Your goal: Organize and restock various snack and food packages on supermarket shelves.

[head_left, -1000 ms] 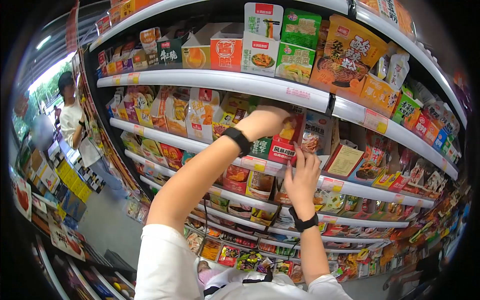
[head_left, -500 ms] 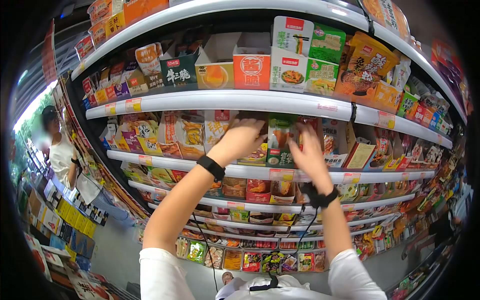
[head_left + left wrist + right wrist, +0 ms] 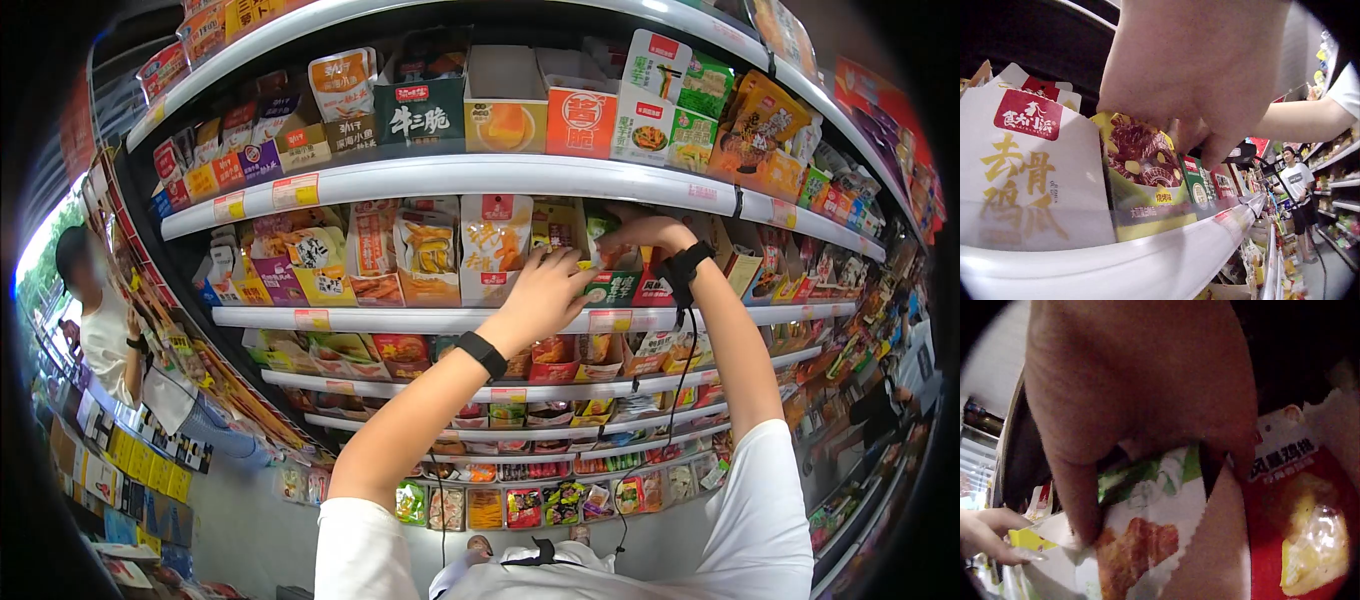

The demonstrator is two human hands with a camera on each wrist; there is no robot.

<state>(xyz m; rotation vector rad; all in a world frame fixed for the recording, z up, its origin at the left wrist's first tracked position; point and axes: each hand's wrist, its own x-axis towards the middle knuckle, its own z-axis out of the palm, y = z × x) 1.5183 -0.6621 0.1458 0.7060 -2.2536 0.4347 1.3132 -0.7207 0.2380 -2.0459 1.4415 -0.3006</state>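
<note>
My left hand [image 3: 545, 295] is at the front of the middle shelf, between a yellow box [image 3: 1154, 215] and a green box [image 3: 1197, 181]. In the right wrist view the left hand's fingers [image 3: 997, 534] pinch a yellow-edged box corner [image 3: 1029, 539]. Farther right, my right hand [image 3: 650, 235] reaches in above the green box. Its thumb and fingers hold a green and white packet [image 3: 1141, 531] with a picture of brown food; part of the grip is hidden. A red packet [image 3: 1300, 519] stands right beside this hand.
A white pouch [image 3: 495, 245] stands left of the hands. The upper shelf edge [image 3: 450, 180] runs just above them, with boxes and pouches over it. A cable [image 3: 683, 380] hangs from the right wrist. A person [image 3: 110, 330] stands at the far left.
The left hand has come out from deep in the shelf to the box fronts. The right hand has moved up and in over the green box. The head view has shifted left.
</note>
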